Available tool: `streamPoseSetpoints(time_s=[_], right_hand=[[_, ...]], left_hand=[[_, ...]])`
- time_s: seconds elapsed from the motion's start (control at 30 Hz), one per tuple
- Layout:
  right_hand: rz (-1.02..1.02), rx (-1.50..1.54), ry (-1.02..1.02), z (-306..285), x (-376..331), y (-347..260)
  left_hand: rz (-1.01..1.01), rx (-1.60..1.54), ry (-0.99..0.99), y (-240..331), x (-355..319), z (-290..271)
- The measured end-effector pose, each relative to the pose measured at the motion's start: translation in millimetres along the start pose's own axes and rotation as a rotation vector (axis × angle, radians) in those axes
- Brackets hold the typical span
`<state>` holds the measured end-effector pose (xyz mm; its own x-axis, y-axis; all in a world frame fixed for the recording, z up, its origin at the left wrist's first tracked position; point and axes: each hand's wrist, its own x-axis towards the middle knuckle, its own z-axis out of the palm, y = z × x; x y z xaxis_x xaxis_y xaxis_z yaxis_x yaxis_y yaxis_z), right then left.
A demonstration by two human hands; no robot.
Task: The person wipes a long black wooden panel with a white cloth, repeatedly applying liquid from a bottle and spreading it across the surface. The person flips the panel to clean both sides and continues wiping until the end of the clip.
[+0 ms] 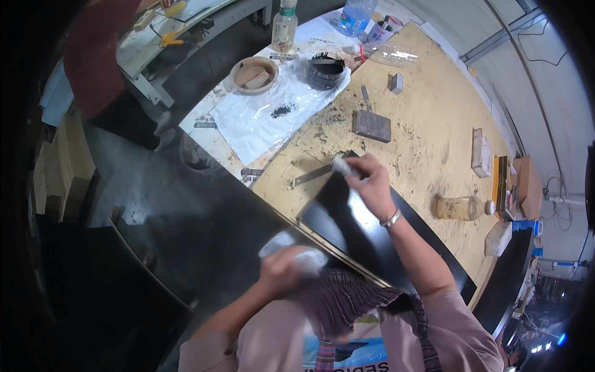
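A glossy black panel [334, 204] lies on the worn yellow tabletop in front of me, partly hidden by my right forearm. Above its far end, my right hand [374, 189] pinches a small white wad of cloth or tissue [341, 166]. My left hand [279, 271] is closed around a larger crumpled white cloth [308, 259], off the table's near edge and close to my body; motion blurs it somewhat. A flat metal blade [313, 175] lies beside the panel's far left corner.
Beyond the panel sit a dark rectangular block [372, 126] and a small grey block [395, 83]. White plastic sheeting [254, 124] lies near a black-smeared tub [325, 73] and a round tan container [254, 75]. A bottle [462, 208] lies at right. Another person [102, 62] stands at far left.
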<state>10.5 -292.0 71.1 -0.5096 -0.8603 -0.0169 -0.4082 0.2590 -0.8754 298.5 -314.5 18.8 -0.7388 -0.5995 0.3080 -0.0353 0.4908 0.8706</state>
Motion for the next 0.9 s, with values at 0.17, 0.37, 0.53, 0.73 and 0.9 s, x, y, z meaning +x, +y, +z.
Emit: streamPoseSetpoints(time_s=[0.17, 0.37, 0.53, 0.73, 0.9], right_hand=[[-0.394, -0.303, -0.193, 40, -55, -7], [-0.465, -0.437, -0.175, 51, -47, 13], [-0.368, -0.510, 0.036, 24, -15, 26], [-0.406, -0.350, -0.324, 42, -46, 9], [-0.298, -0.478, 0.022, 13, -1, 39]], left_hand=[[-0.280, 0.096, 0.083, -16, -50, -25], [-0.309, 0.104, 0.113, -15, -54, -23], [-0.341, 0.125, 0.142, -19, -68, -22], [-0.341, 0.130, 0.159, -27, -71, -21], [-0.350, 0.142, 0.137, -27, -68, -22]])
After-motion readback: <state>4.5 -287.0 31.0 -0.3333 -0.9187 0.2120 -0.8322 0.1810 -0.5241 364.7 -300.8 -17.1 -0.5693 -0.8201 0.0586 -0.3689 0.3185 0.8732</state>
